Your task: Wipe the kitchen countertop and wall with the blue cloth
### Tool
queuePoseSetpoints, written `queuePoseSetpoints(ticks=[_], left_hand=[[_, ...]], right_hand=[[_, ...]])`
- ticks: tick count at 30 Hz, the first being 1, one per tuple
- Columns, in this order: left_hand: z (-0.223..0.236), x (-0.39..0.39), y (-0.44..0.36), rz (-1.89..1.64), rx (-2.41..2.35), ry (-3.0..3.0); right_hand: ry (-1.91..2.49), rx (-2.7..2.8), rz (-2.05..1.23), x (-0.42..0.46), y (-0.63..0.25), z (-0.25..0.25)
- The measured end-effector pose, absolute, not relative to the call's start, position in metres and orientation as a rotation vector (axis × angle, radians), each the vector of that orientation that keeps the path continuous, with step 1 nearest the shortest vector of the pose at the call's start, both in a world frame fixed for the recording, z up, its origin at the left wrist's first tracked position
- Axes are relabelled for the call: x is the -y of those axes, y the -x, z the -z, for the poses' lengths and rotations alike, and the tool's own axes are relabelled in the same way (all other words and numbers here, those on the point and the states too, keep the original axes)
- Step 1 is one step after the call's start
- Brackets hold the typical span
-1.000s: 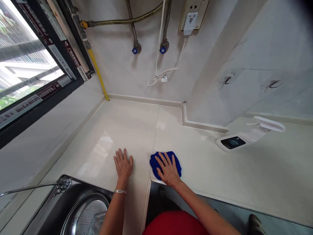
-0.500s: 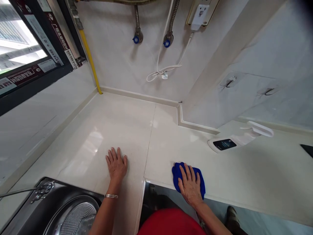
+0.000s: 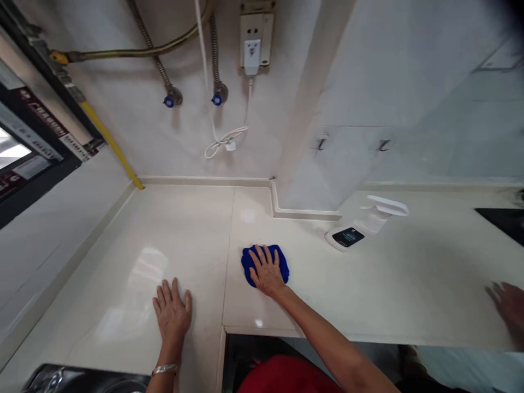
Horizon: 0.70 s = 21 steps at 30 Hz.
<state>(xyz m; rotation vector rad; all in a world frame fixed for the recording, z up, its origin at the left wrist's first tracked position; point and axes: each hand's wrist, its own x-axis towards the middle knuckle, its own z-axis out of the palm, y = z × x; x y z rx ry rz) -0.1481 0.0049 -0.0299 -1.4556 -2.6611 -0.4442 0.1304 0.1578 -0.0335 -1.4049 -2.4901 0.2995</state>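
My right hand (image 3: 268,275) presses down on a folded blue cloth (image 3: 246,261), holding it against the pale countertop (image 3: 192,229) with its fingers a little apart. The cloth lies just right of the seam in the counter. To the left, my left hand (image 3: 174,314) rests flat on the counter, open, fingers spread, with nothing in it; a silver bracelet circles the wrist. A white spray bottle (image 3: 370,222) with a dark label lies on its side to the right of the cloth.
At the lower left is a dark metal sink (image 3: 85,379). A yellow pipe (image 3: 110,143) runs down the corner. A white plug (image 3: 251,54) and coiled cord hang on the wall. Another person's blurred hand (image 3: 510,305) is over the counter at right, near a black panel (image 3: 501,222).
My right hand has slid the blue cloth inward from the counter's front edge, toward the seam. The view has turned right, and another person's hand has come into sight at the right edge.
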Motion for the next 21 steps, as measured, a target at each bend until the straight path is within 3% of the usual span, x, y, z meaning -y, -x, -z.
queuePoseSetpoints(ticks=[7, 13, 21], left_hand=[[0.026, -0.012, 0.15, 0.449, 2.712, 1.446], [0.024, -0.014, 0.152, 0.459, 2.734, 1.463], [0.022, -0.019, 0.152, 0.474, 2.733, 1.457]], right_hand=[[1.318, 2.472, -0.312, -0.138, -0.189, 0.032], [1.665, 2.153, -0.175, -0.089, -0.26, 0.047], [1.774, 2.14, -0.149, -0.079, -0.263, 0.043]])
